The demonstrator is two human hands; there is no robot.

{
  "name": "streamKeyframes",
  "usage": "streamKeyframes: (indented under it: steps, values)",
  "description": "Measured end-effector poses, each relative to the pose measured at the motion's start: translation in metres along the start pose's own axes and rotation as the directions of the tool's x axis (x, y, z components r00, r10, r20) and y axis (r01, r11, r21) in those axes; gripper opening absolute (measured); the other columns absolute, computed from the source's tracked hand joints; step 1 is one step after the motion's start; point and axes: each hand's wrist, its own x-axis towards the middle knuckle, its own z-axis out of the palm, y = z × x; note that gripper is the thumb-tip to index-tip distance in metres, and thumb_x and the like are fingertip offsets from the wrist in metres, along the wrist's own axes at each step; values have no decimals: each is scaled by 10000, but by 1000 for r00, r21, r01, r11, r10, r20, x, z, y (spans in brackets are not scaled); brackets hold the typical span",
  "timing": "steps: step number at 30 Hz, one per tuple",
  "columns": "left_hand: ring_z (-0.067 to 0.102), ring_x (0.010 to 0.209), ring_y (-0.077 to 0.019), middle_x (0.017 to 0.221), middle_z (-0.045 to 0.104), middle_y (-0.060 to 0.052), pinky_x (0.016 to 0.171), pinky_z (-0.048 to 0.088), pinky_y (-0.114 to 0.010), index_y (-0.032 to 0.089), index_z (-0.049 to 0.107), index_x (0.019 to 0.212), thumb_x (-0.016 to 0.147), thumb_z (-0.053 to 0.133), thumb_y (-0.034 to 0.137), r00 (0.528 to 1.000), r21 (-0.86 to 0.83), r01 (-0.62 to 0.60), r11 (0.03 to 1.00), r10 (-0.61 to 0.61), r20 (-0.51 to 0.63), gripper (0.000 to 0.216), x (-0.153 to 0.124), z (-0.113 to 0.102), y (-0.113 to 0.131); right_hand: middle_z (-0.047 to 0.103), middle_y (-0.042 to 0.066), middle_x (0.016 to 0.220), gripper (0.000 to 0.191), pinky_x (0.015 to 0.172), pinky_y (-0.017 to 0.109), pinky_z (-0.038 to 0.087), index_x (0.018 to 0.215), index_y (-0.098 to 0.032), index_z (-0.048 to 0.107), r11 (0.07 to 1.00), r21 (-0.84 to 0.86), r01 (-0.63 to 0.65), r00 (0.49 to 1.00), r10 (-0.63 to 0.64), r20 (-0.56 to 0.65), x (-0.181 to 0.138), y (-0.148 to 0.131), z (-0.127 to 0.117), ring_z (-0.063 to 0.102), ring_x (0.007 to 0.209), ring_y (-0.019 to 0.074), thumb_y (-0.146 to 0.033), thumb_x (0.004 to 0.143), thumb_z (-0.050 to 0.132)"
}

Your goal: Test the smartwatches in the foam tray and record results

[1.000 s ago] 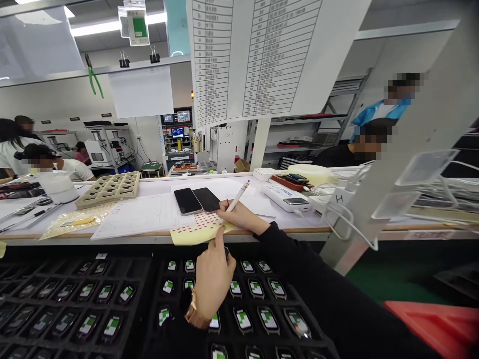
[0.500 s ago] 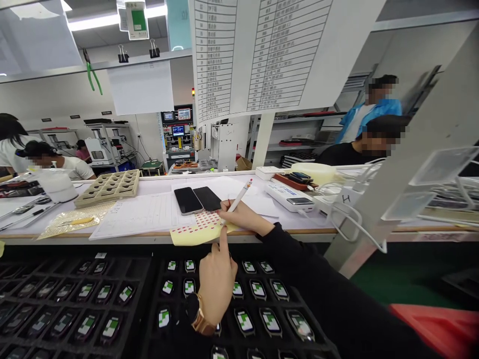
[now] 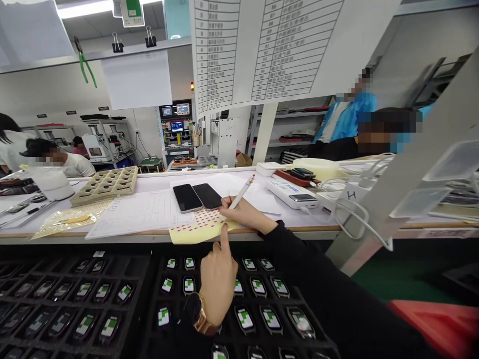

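My right hand [image 3: 249, 215] is closed around a white pen [image 3: 242, 192] with a red tip at its upper end. The pen slants over a yellow sheet of small red stickers [image 3: 202, 223] at the workbench's front edge. From below, my left hand [image 3: 217, 276] stretches its index finger to the sheet, close under the pen's lower end. The other fingers of that hand are curled, and nothing shows in them. Two dark phones, one [image 3: 187, 198] left of the other [image 3: 207, 195], lie just behind the stickers. A printed form [image 3: 138, 214] lies to their left.
Below the bench are black foam trays [image 3: 144, 294] with several watch faces in their slots. A beige compartment tray [image 3: 108, 185] and a white bottle [image 3: 52, 184] stand at left. White cables [image 3: 352, 219] hang by a slanted post at right. Other people are beyond the bench.
The camera view has shifted slightly. Both hands keep nearly the same place on the sticker sheet, with the pen still held. In the background, the person in blue leans differently.
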Motion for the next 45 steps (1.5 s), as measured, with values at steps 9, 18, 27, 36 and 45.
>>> streamKeyframes:
  steps: [9, 18, 27, 36, 45]
  values:
    - [719, 761, -228, 965, 682, -75, 594, 513, -286, 177, 146, 1572, 881, 521, 85, 1000, -26, -14, 1000, 13, -15, 791, 2, 8, -1, 262, -49, 550, 280, 527, 266, 220, 545, -222, 292, 1000, 2, -2, 1000, 2, -7, -1, -1, 0, 260, 581, 125, -322, 635, 537]
    - [733, 825, -248, 1011, 710, -99, 674, 541, -300, 177, 183, 1566, 867, 517, 57, 1000, -61, 13, 998, -12, 16, 783, 6, -1, 3, 271, -45, 555, 285, 541, 271, 239, 542, -225, 290, 1000, 5, -6, 997, 6, -82, 1, 4, 0, 264, 584, 127, -347, 623, 535]
    - [736, 807, -250, 971, 723, -85, 632, 501, -300, 193, 175, 1572, 866, 521, 55, 999, -53, -12, 999, 14, 38, 798, 7, -11, 1, 292, -38, 557, 277, 551, 272, 259, 545, -227, 282, 1000, -1, -11, 995, 11, -96, 1, 4, -1, 300, 601, 136, -335, 615, 527]
    - [746, 826, -252, 1025, 720, -94, 654, 521, -298, 212, 148, 1578, 884, 498, 44, 999, -18, 0, 1000, 1, 49, 796, 7, -9, 4, 263, -44, 559, 263, 545, 277, 227, 550, -228, 270, 999, -44, -24, 994, 19, -105, 2, 6, -1, 277, 601, 133, -321, 608, 509]
    - [744, 836, -242, 1032, 718, -75, 672, 536, -294, 208, 85, 1586, 885, 474, 47, 996, 13, 6, 1000, -7, 94, 818, 10, -4, 4, 253, -52, 567, 264, 553, 277, 228, 559, -230, 267, 998, -58, -33, 995, 27, -95, 0, 5, -1, 279, 610, 133, -340, 615, 500]
